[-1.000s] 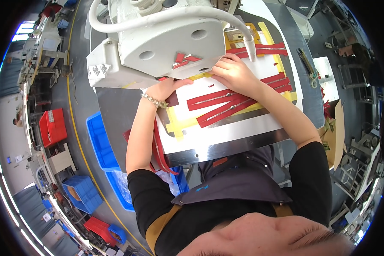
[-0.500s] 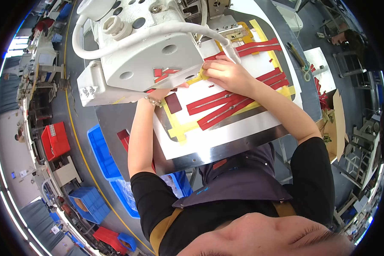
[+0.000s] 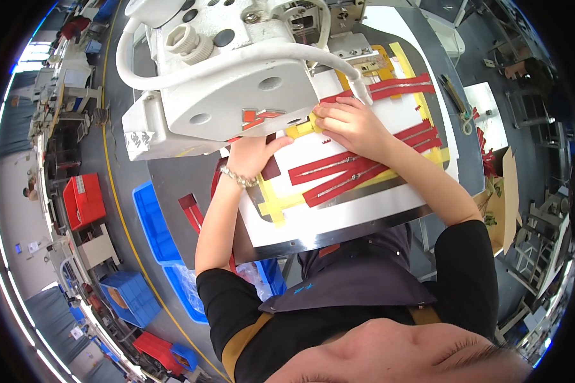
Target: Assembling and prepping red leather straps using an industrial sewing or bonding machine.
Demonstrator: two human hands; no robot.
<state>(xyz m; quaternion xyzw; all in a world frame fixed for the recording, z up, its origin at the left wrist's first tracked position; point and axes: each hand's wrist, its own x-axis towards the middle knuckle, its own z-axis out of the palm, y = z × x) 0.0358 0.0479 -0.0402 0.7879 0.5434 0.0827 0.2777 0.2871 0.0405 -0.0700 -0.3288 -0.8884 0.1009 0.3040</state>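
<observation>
My left hand (image 3: 252, 155), with a beaded bracelet at the wrist, reaches beneath the white sewing machine head (image 3: 236, 102). Its thumb sticks out to the right, while the machine hides the other fingers. My right hand (image 3: 356, 129) has its fingers bent and drawn together at a small yellow piece (image 3: 303, 129) just right of the machine head; whatever they may pinch is hidden. Beyond that hand, a red zipper (image 3: 399, 87) lies across the work plate. Two more red zippers with metal teeth, a far one (image 3: 319, 168) and a near one (image 3: 338, 186), run slantwise under my right wrist.
The white work plate (image 3: 300, 230) is edged with yellow tape (image 3: 272, 205). Dark-handled tweezers or snips (image 3: 452, 94) lie on the right side of the table. Blue bins (image 3: 156, 223) stand below at the left, and an open cardboard box (image 3: 503, 198) is at the right.
My left hand has come partly out from under the machine head, so its back and thumb now show. The whole view has shifted slightly; my right hand stays beside the yellow piece.
</observation>
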